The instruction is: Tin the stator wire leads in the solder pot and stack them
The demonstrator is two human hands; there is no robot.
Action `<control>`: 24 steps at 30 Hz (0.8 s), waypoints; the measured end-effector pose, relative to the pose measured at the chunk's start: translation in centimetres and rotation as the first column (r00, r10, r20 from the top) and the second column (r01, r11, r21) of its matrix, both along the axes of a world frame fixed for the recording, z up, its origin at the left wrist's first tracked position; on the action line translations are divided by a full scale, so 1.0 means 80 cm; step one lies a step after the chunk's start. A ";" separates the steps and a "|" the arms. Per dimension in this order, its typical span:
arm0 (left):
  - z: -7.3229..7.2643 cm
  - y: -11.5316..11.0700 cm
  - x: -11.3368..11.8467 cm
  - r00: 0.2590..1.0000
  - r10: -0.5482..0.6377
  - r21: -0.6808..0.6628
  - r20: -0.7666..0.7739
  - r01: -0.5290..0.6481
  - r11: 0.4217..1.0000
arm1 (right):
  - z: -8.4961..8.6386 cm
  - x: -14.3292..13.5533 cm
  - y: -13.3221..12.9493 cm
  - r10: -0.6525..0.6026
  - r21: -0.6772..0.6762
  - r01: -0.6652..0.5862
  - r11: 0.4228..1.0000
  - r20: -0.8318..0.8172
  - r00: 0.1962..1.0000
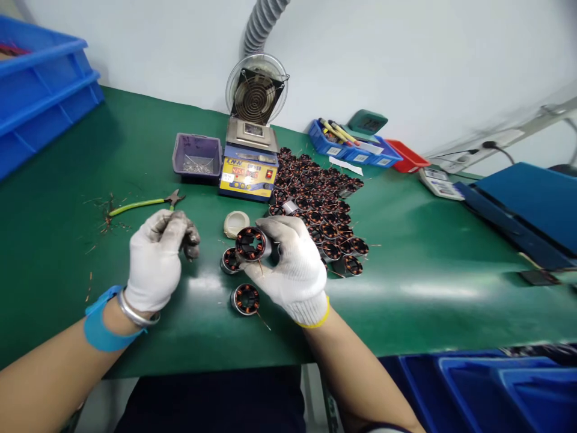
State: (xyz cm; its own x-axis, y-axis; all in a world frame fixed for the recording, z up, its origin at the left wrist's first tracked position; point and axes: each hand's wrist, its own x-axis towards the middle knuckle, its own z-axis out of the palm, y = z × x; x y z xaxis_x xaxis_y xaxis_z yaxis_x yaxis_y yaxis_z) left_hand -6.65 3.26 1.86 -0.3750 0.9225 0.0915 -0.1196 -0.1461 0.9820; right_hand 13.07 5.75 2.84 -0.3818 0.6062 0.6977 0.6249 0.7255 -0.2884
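My right hand (291,264), in a white glove, grips a motor stator (251,243) with copper windings and tilts its open end toward me. A second stator (230,261) stands on the table just behind the held one, partly covered. Nearer to me is another stator (246,299) with a wire end sticking out. My left hand (160,252), also gloved, is closed with thumb and fingers pressed together; whatever may be in them is hidden. Beside its fingertips lie cutting pliers (139,206) with green handles. A round whitish container (236,224) sits behind the held stator.
Many stators (322,198) stand packed together at the right. A yellow-blue solder pot (247,171) sits under a fume fan (256,99). Left of it is a purple tray (197,157). Wire scraps (108,219) lie at left. Blue crates (45,84) stand far left.
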 end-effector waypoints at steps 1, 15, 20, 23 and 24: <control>0.000 0.000 0.001 0.999 -0.019 0.025 -0.027 0.020 0.999 | -0.001 -0.001 -0.001 -0.007 -0.005 0.007 1.000 0.003 1.000; -0.036 0.039 -0.013 0.974 -0.057 -0.112 -0.220 0.033 0.993 | -0.002 0.018 0.030 -0.273 -0.392 0.401 0.828 0.343 0.899; -0.050 0.047 -0.003 0.935 -0.216 -0.171 -0.280 0.172 0.970 | 0.002 0.000 0.031 -0.222 -0.380 0.463 0.801 0.530 0.819; -0.049 0.048 -0.003 0.943 -0.217 -0.171 -0.253 0.177 0.969 | 0.002 -0.010 0.032 -0.239 -0.375 0.499 0.781 0.559 0.794; -0.049 0.048 -0.003 0.943 -0.221 -0.171 -0.248 0.182 0.968 | 0.002 -0.012 0.032 -0.247 -0.374 0.511 0.774 0.565 0.787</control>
